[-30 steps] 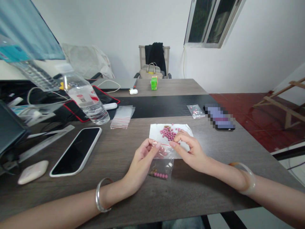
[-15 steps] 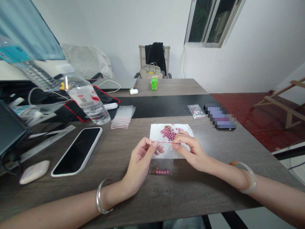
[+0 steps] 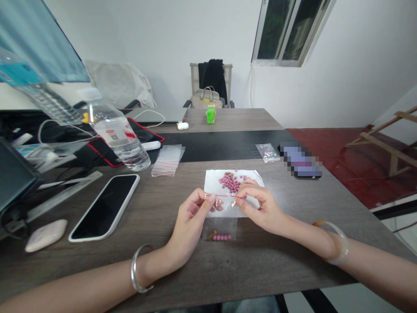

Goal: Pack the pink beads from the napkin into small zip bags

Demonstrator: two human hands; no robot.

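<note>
A small clear zip bag point(image 3: 220, 228) with a red seal line hangs between my two hands. My left hand point(image 3: 193, 217) pinches the left end of its top edge, and my right hand point(image 3: 257, 200) pinches the right end. At the bottom of the bag lie several round pink tablets point(image 3: 222, 238) and a brownish piece point(image 3: 211, 234). Behind my hands, a white paper sheet point(image 3: 211, 177) bears a heap of pink tablets point(image 3: 230, 184), with a brown piece point(image 3: 228, 174) at its far side. My fingers cover part of the sheet.
Flat zip bags point(image 3: 167, 160) are stacked at left, near a white-cased phone point(image 3: 104, 208) and a water bottle point(image 3: 119, 134). To the right lie a filled small bag point(image 3: 267, 152) and another phone point(image 3: 299, 160). A green box point(image 3: 211, 114) stands at the back.
Almost nothing differs. Both hands keep their pinch on the zip bag's top edge, and the right fingers have shifted very slightly along it.
</note>
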